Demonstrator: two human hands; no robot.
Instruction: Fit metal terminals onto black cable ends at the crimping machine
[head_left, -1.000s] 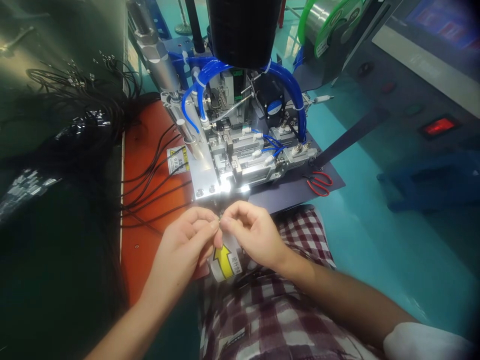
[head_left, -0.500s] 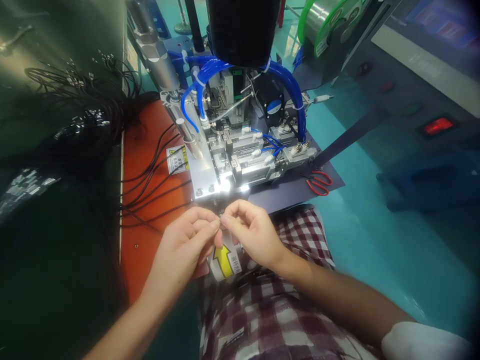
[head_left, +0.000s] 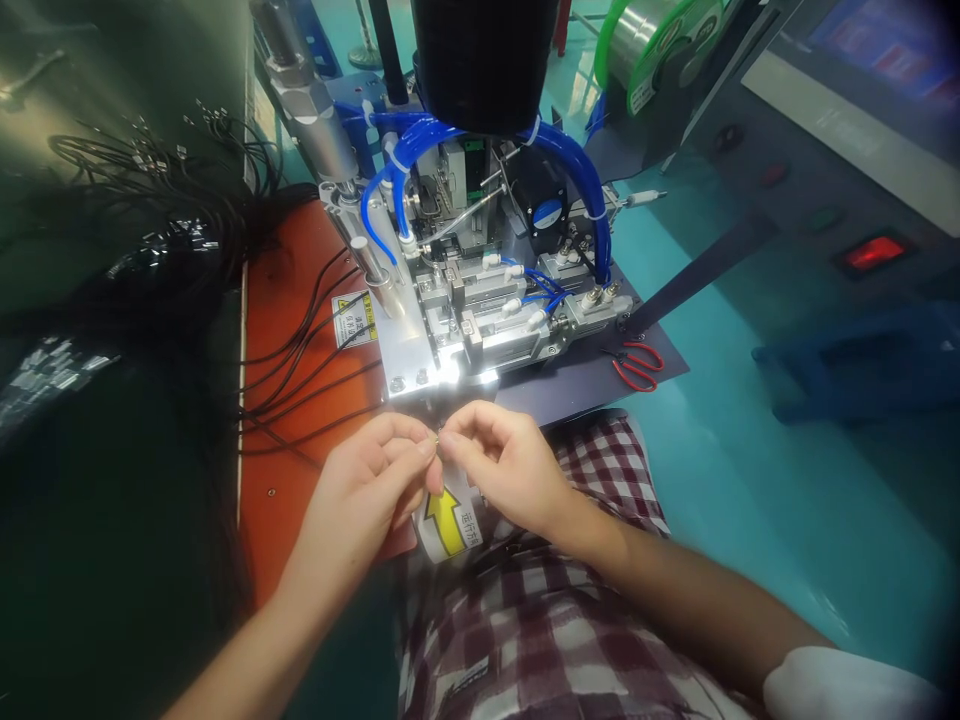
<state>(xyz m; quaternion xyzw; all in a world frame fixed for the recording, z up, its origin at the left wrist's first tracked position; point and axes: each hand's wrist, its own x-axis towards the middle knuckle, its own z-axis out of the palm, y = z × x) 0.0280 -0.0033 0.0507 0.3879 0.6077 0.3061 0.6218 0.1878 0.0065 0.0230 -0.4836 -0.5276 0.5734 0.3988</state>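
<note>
My left hand (head_left: 367, 475) and my right hand (head_left: 514, 465) meet fingertip to fingertip in front of the metal machine (head_left: 495, 320). Thumb and index finger are pinched together on each hand. Something tiny shows between the fingertips, too small to name. Just below the hands is a white label with a yellow arrow (head_left: 446, 522), partly covered by my left fingers. Bright light falls on the machine's front edge, right above my fingertips.
Black cables (head_left: 300, 375) run over the orange board (head_left: 281, 480) to a dark heap of cables (head_left: 172, 240) at left. Red-handled pliers (head_left: 639, 366) lie on the machine's base plate. A green wire spool (head_left: 660, 45) hangs behind; a control box (head_left: 840, 190) stands at right.
Both hands have shifted very slightly left, still pinched together. The machine, cables and pliers stay in place.
</note>
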